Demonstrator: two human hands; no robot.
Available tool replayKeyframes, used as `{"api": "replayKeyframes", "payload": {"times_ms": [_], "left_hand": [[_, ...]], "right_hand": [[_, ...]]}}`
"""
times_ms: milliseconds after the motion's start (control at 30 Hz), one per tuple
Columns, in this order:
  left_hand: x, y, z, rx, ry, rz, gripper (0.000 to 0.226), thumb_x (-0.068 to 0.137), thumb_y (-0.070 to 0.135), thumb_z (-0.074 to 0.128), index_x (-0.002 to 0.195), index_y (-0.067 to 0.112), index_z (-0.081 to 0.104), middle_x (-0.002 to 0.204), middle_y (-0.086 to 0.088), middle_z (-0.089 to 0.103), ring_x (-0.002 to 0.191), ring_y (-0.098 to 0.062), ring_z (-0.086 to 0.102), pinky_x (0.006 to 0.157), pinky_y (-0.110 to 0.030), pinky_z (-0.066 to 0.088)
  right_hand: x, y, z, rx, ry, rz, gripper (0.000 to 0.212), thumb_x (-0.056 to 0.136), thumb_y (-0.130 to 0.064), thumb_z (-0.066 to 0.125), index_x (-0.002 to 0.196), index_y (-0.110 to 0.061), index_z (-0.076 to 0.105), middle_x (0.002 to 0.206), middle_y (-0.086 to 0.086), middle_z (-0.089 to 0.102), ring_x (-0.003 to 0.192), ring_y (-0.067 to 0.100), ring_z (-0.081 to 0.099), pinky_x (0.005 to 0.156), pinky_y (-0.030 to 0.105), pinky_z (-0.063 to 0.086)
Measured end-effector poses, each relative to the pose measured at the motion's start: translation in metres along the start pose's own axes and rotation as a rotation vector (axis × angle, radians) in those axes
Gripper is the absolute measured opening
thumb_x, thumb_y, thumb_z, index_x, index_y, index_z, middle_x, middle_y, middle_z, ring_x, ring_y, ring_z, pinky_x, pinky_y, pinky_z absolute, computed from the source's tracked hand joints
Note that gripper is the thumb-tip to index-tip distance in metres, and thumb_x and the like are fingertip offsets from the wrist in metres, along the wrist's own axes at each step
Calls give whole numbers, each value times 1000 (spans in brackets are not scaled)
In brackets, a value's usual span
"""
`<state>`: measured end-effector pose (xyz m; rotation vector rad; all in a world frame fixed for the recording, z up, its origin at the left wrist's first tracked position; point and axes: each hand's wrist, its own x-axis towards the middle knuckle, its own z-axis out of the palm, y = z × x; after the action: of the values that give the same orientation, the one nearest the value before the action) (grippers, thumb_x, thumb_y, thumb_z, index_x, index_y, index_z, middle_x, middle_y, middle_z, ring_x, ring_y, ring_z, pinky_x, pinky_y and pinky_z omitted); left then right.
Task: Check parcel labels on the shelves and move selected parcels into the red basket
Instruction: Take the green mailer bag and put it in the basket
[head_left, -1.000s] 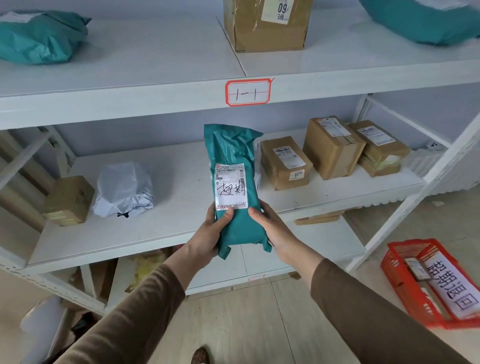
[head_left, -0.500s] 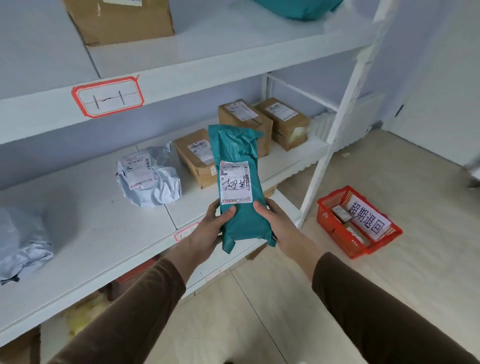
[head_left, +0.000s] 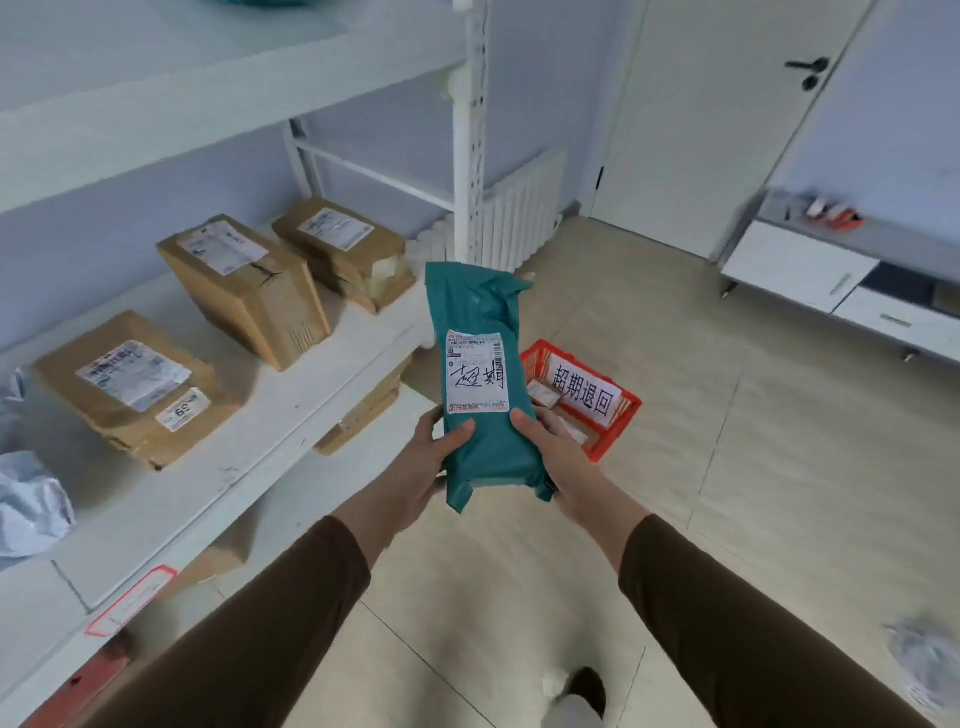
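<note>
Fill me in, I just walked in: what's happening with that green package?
A person holds a teal parcel upright in both hands, left hand and right hand gripping its lower end, label facing them. It is not yet in the red basket on the floor beyond. Cardboard boxes sit on the shelf.

This looks like a small parcel pickup or sorting room set up in an ordinary indoor space. White metal shelving (head_left: 470, 156) with perforated uprights runs along the pale wall, and its boards carry cardboard boxes (head_left: 244, 291) with printed shipping labels (head_left: 223, 248), plus grey plastic mailers (head_left: 31, 504). Red-bordered location stickers (head_left: 132, 603) mark the shelf edge. On the tiled floor (head_left: 727, 467) sits a red basket (head_left: 623, 410) with a printed Chinese sign (head_left: 584, 397). A white radiator (head_left: 514, 218), a plain white door (head_left: 727, 119) with a dark handle, and a low white cabinet (head_left: 831, 280) with drawers give it a domestic or small-office feel rather than a warehouse.
</note>
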<state>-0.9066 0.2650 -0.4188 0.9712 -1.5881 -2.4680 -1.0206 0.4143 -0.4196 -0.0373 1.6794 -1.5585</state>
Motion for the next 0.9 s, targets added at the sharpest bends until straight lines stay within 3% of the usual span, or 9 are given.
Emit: {"api": "replayKeyframes", "payload": {"times_ms": [100,200,267,400,600,767,833,900], "left_hand": [[46,-1,57,-7,-12,-12,70,96,33,71,154,30,33,136,2,64,117,-25,68,96,-42,59],[86,-3,114,-17,-30,-27,68,97,32,70,154,31,33,137,3,63,119,-25,67,102,-46,57],[111,-6,148,-39,-36,-30,66,97,30,70,153,33,35,138,3,64,119,-26,67,104,-48,55],[159,-7,201,-57,-52,-29,63,95,28,72,148,43,40,141,4,65,121,-24,69,98,-44,58],[251,3,244,-50,-35,-38,63,97,25,71,150,44,41,141,4,64,119,-20,70,87,-38,61],[336,8,279,-116,5,-111,69,95,22,73,152,32,35,139,-2,63,115,-23,69,76,-33,63],[366,10,294,-130,4,-134,69,95,23,74,151,31,35,139,-1,63,116,-24,69,78,-35,63],[396,10,305,-138,8,-147,70,94,24,74,152,31,35,140,-2,62,118,-25,69,84,-39,63]], "right_hand": [[24,-23,-59,24,25,9,44,91,-48,74,130,-36,58,114,-3,76,91,17,73,62,24,55],[51,-46,-121,10,33,8,45,92,-45,73,132,-32,58,117,0,75,90,18,73,54,23,54],[70,-61,-158,11,35,10,43,92,-45,73,130,-31,60,118,0,75,91,20,74,53,23,54],[114,-83,-218,18,34,34,43,92,-44,73,130,-28,62,117,1,77,102,27,76,68,30,60],[191,-118,-275,-31,6,38,37,97,-42,67,129,-24,63,117,3,77,88,19,76,52,20,54],[264,-145,-319,-88,39,32,33,99,-40,65,127,-23,64,107,1,79,82,19,75,63,25,54],[293,-151,-338,-109,47,49,28,99,-42,64,122,-27,66,100,-1,81,86,24,72,77,37,51],[322,-158,-355,-126,48,55,24,99,-43,63,119,-29,66,100,-2,81,90,26,72,79,40,50]]}}
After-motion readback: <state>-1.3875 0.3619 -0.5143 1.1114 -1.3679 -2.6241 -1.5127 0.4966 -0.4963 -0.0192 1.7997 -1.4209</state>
